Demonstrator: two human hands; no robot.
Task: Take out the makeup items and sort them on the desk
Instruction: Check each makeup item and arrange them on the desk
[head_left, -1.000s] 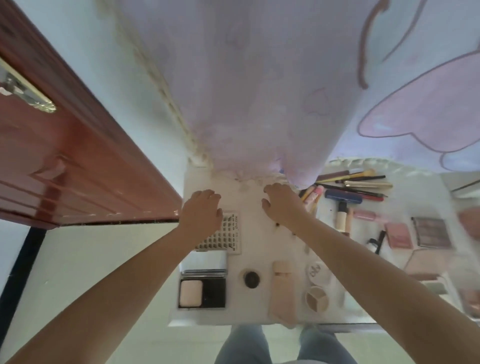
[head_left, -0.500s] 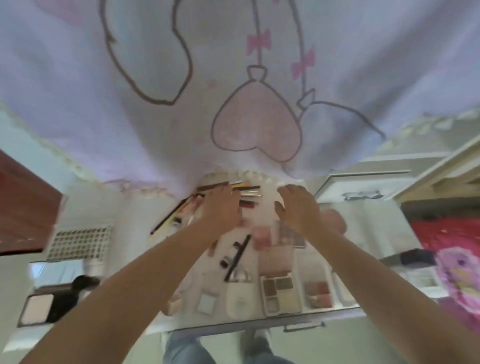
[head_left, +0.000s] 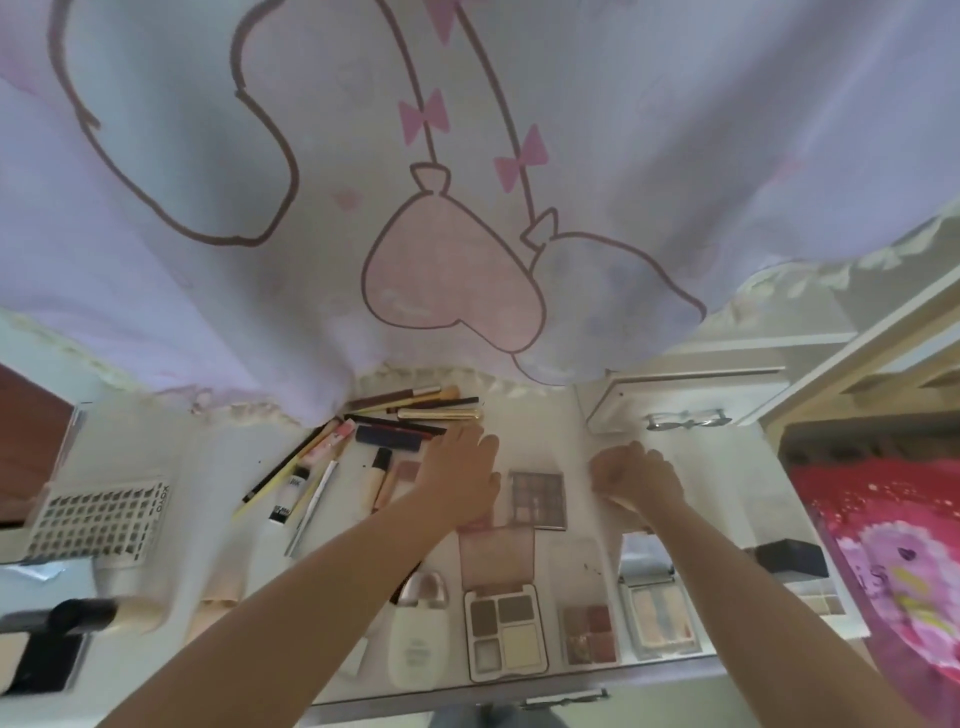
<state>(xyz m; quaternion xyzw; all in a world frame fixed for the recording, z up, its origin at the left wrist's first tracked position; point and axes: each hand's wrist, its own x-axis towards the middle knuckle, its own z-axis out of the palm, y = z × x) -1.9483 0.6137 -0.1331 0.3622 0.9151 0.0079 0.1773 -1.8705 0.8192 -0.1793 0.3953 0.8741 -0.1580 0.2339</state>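
Nearest me, palettes (head_left: 506, 631) line the desk (head_left: 727, 499) edge. Beyond, my left hand (head_left: 460, 480) lies flat, fingers straight, over a pink compact; my right hand (head_left: 636, 475) is curled, and I cannot tell if it holds anything. Farther back lie pencils (head_left: 410, 402). I'd nudge gently, keeping rows apart.

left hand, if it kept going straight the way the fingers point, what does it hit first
Probably the gold tube at the far edge of the desk, lying just beyond the left hand's fingertips. The dark pencils sit just left of that line, so depth makes it a close call.
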